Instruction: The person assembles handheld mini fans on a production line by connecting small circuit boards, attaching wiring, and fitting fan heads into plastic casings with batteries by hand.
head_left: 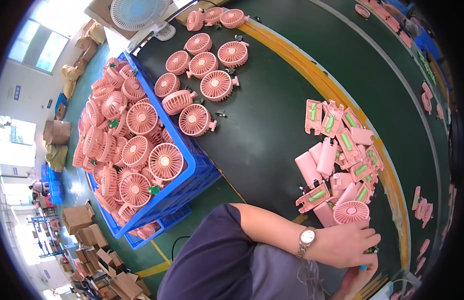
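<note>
1. The right hand (359, 280) is cut off by the near edge.
2. The left hand (344, 244) hides a small green part (374, 249), its kind too small to tell.
3. Far-right pink plastic pieces (426, 96) blur.

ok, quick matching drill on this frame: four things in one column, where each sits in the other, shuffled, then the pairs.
Things:
1. blue crate
2. white desk fan
3. wristwatch
4. pile of pink handle shells

Places:
A. on the left hand's wrist
B. top edge of the picture, behind the loose fan heads
C. left of the dark belt, heaped with pink fan heads
D. on the belt, just above the hands

Pairs: 1-C, 2-B, 3-A, 4-D
</note>
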A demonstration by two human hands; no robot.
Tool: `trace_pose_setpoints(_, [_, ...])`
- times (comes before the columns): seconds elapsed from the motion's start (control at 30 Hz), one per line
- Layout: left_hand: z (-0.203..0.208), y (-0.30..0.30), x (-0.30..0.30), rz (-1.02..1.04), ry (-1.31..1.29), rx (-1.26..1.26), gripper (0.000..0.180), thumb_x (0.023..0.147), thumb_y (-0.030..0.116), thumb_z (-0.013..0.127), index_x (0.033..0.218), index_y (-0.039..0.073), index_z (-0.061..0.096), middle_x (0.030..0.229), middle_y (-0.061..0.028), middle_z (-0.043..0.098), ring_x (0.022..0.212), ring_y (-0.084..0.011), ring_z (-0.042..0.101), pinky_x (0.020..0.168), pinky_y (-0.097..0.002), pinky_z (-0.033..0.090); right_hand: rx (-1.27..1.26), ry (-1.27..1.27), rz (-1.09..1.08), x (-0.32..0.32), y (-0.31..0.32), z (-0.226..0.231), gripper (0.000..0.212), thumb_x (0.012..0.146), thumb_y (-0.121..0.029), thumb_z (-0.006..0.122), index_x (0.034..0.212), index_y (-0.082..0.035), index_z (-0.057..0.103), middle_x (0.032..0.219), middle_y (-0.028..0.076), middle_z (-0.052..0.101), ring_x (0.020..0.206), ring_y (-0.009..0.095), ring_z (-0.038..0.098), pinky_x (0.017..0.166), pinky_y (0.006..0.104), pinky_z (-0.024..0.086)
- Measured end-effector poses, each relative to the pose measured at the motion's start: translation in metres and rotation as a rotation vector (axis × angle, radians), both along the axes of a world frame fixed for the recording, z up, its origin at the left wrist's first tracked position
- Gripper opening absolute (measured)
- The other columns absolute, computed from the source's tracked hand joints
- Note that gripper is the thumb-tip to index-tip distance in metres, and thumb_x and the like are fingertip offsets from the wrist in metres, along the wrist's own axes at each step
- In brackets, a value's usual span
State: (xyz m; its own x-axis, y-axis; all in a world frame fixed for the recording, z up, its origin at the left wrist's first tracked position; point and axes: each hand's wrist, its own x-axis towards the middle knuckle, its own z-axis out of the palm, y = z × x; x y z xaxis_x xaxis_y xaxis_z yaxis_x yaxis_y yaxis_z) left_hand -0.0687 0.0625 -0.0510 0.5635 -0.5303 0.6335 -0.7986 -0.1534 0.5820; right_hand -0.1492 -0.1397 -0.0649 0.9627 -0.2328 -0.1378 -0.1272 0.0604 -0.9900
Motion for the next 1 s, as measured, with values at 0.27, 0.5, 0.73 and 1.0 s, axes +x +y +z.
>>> trace_pose_setpoints(0.27, [-0.009, 0.037, 0.003, 0.127, 0.090, -0.167, 0.025, 0.081, 0.019, 0.058, 0.102, 0.006, 0.054, 0.089, -0.0114, 0.054, 0.084, -0.0269, 0.058, 0.076, -0.0372, 0.044, 0.014, 0.171, 0.225, 0.030, 0.046, 0.046, 0.023, 0.095, -0.021, 0.057, 0.102, 0.001, 0.056, 0.077, 0.010, 0.058, 0.057, 0.015, 0.052, 0.048, 0.0235, 0.040])
trace_pose_setpoints(0.5, [-0.038, 0.065, 0.017, 0.055, 0.658, -0.511, 0.018, 0.084, 0.006, 0.053, 0.101, 0.001, 0.051, 0.082, -0.0155, 0.056, 0.077, -0.0330, 0.060, 0.065, -0.0399, 0.048, -0.342, 0.080, 0.253, 0.075, 0.109, 0.052, 0.018, 0.094, -0.015, 0.057, 0.094, 0.003, 0.056, 0.072, 0.010, 0.057, 0.050, 0.013, 0.049, 0.043, 0.0201, 0.034])
trace_pose_setpoints(0.73, [-0.040, 0.092, 0.026, 0.106, 0.780, -0.698, 0.011, 0.084, 0.010, 0.054, 0.083, -0.001, 0.052, 0.075, -0.0171, 0.056, 0.073, -0.0352, 0.061, 0.065, -0.0427, 0.048, -0.470, 0.161, 0.279, 0.095, 0.132, 0.051, 0.007, 0.091, -0.005, 0.058, 0.095, 0.001, 0.055, 0.067, 0.009, 0.056, 0.049, 0.011, 0.045, 0.043, 0.0219, 0.033])
trace_pose_setpoints(1.0, [-0.040, 0.108, 0.035, 0.245, 0.654, -0.723, 0.013, 0.078, 0.009, 0.056, 0.083, -0.002, 0.051, 0.073, -0.0161, 0.055, 0.067, -0.0353, 0.059, 0.062, -0.0431, 0.047, -0.625, 0.027, 0.334, 0.105, 0.119, 0.050, 0.014, 0.090, -0.005, 0.061, 0.103, -0.002, 0.059, 0.071, 0.007, 0.057, 0.051, 0.011, 0.045, 0.043, 0.0232, 0.034])
